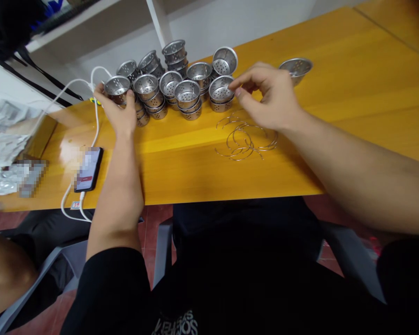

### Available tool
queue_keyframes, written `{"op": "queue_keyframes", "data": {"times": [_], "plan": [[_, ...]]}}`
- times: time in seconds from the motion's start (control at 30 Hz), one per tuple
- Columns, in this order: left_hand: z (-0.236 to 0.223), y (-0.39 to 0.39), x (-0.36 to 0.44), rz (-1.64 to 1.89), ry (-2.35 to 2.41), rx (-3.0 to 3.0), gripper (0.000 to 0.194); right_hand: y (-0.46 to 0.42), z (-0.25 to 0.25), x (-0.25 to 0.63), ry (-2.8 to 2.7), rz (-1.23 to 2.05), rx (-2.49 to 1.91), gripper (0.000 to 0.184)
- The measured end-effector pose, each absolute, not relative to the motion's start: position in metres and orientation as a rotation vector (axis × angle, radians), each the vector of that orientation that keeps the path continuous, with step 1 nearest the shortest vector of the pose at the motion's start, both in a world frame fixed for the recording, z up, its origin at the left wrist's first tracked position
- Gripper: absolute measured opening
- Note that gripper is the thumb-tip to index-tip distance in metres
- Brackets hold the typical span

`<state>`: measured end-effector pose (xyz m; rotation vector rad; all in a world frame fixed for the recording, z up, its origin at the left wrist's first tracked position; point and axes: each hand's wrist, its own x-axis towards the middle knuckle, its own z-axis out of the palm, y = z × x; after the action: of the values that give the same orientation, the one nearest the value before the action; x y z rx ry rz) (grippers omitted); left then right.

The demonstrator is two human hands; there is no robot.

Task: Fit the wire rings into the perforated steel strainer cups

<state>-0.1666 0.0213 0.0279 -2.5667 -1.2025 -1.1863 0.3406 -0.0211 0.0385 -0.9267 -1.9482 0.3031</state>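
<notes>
My left hand (120, 114) is wrapped round a perforated metal cup (117, 87) at the left end of a group of stacked cups, thumb on one side and fingers on the other. At the right end of the group, my right hand (265, 95) pinches the rim of another perforated cup (220, 88), which rests on a lower cup. Several similar cups, such as a front stack (187, 95), stand between the hands. Below my right hand, thin curved wires (240, 144) lie loose on the wooden table (195, 172).
One separate metal cup (296, 70) stands right of my right hand. A phone (89, 170) with a white cable (97, 121) lies at the left. Clear plastic bags (3, 163) are at the far left, above another person's arm (7, 270). A shelf (125, 28) borders the back.
</notes>
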Motion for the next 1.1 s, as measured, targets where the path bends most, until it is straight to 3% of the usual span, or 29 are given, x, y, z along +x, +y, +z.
{"op": "queue_keyframes", "data": {"times": [0.07, 0.13, 0.2, 0.3, 0.37, 0.43, 0.53, 0.63, 0.8, 0.97, 1.1], "plan": [[0.026, 0.008, -0.12, -1.148, -1.212, -2.56, 0.114, -0.024, 0.04, 0.34, -1.961, 0.317, -0.963, 0.02], [0.026, 0.007, -0.095, -1.119, -1.245, -2.55, 0.12, -0.026, 0.043, 0.34, -1.968, 0.327, -0.981, 0.021], [0.031, 0.019, -0.094, -1.33, -1.304, -2.373, 0.113, -0.026, 0.045, 0.34, -1.967, 0.313, -0.979, 0.023], [0.047, 0.044, -0.108, -1.785, -1.089, -1.728, 0.086, -0.02, 0.05, 0.347, -1.899, 0.217, -1.003, 0.027], [0.056, 0.049, -0.103, -1.77, -0.865, -1.655, 0.084, -0.014, 0.055, 0.356, -1.81, 0.124, -1.067, 0.035], [0.059, 0.038, -0.08, -1.75, -0.81, -1.934, 0.079, -0.008, 0.061, 0.368, -1.707, 0.041, -1.169, 0.045], [0.05, 0.006, -0.032, -1.619, -0.86, -2.482, 0.055, -0.006, 0.073, 0.385, -1.61, 0.014, -1.394, 0.05], [0.037, -0.021, 0.005, -1.455, -1.056, -2.77, 0.066, -0.006, 0.08, 0.394, -1.534, 0.132, -1.714, 0.054], [0.029, -0.029, 0.021, -1.436, -1.021, -2.839, 0.074, 0.011, 0.07, 0.396, -1.501, 0.426, -2.126, 0.102], [0.027, -0.024, 0.014, -1.381, -1.056, -2.861, 0.073, 0.028, 0.06, 0.398, -1.524, 0.459, -2.052, 0.105], [0.012, -0.012, 0.011, -1.324, -1.05, -2.91, 0.068, 0.015, 0.066, 0.396, -1.805, 0.238, -1.439, 0.102]]}}
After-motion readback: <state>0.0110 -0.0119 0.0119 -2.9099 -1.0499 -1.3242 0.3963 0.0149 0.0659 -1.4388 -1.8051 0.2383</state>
